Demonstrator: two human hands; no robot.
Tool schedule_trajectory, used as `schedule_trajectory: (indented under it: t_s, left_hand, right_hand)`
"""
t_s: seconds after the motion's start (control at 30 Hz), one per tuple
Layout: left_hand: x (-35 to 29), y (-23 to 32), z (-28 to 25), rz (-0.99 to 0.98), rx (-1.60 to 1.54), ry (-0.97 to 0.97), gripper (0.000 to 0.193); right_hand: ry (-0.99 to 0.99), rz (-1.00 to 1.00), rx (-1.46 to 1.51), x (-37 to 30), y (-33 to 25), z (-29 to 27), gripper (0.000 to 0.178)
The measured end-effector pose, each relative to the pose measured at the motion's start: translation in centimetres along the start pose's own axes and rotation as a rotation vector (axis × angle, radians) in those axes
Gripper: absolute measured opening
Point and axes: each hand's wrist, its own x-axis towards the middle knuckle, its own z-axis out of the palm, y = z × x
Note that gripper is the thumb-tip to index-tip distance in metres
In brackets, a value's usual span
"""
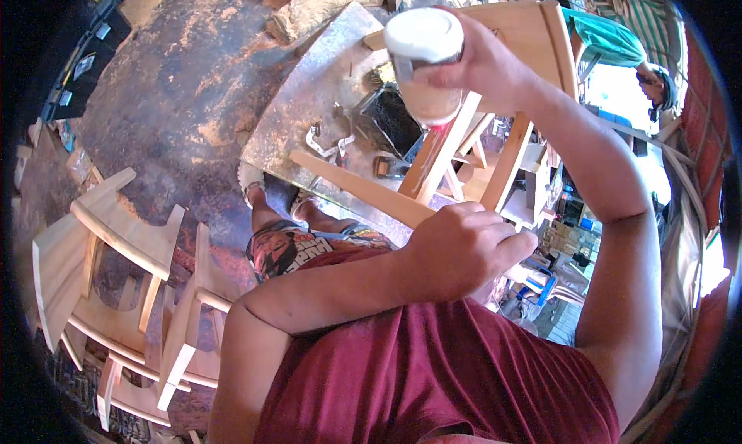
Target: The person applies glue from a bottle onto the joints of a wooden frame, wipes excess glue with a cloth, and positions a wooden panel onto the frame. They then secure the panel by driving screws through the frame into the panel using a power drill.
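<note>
My right hand (498, 65) is wrapped round a squeeze bottle (425, 65) with a white base and pale tan contents. The bottle is upside down, its red tip pointing at a wooden rail (421, 170) of a chair frame. A pale streak runs along that rail. My left hand (468, 251) is closed round one end of a long tapered wooden piece (363, 189), which reaches out over the table edge. Beyond the bottle stands the frame's broad wooden panel (518, 46), partly hidden by my right hand.
The worn work table (301, 88) holds a black open container (390, 119) and a metal clamp-like bracket (328, 142). Several unfinished wooden chairs (124, 243) stand on the floor at left. Dark cases (85, 69) lie far left. Green cloth (610, 38) shows at far right.
</note>
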Motion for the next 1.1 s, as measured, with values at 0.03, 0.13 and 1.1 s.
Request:
schedule_trajectory:
  t_s: [0.03, 0.13, 1.1]
  left_hand:
    - [0.0, 0.0, 0.2, 0.009, 0.013, 0.019, 0.019]
    - [0.1, 0.0, 0.3, 0.018, 0.024, 0.048, 0.015]
    - [0.3, -0.4, 0.1, 0.024, -0.002, 0.007, 0.02]
  right_hand:
    - [0.01, 0.046, -0.001, 0.3, 0.9, -0.5, 0.066]
    - [-0.012, 0.059, 0.017, 0.3, 1.6, -1.2, 0.066]
    - [-0.1, 0.125, 0.332, -2.3, -1.9, 3.3, 0.087]
